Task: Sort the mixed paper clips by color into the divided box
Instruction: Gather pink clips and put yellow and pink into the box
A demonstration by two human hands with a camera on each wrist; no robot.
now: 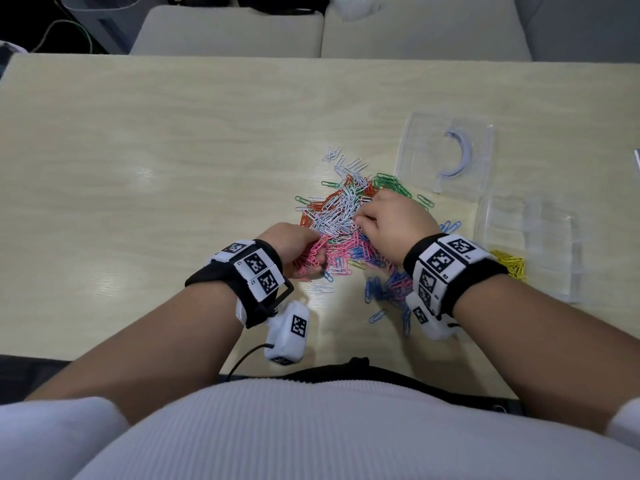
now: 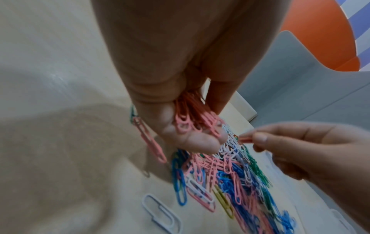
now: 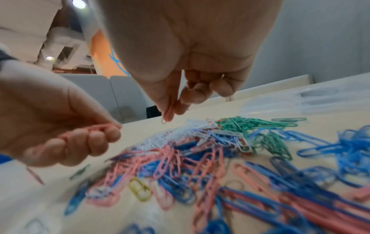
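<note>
1. Landmark: the mixed pile of paper clips [image 1: 346,220] on the desk [image 1: 173,150]. White, orange, green, pink and blue are tangled together in it.
2. Left hand [image 1: 298,251], at the pile's near-left edge: fingers curled round a bunch of pink clips [image 2: 192,121]; one pink clip dangles loose off the bunch in the left wrist view.
3. Right hand [image 1: 391,223], over the pile's right side: thumb and forefinger pinch a single pink clip [image 3: 169,110], lifted just clear of the heap; the other fingers are tucked in.
4. Divided box [image 1: 530,244]: clear plastic, right of the pile. Yellow clips [image 1: 512,265] lie at its near-left corner; cannot tell if inside a compartment or beside the wall. Clear lid [image 1: 446,150] lies beyond the pile's right side.
5. Step in hand, as I judge it: gathering pinks, one at a time, into the left hand's bunch.
6. Next move likely calls for passing the single clip across to the bunch without loosening it; snagged neighbours could ride along. Most of the sorting looks undone.
</note>
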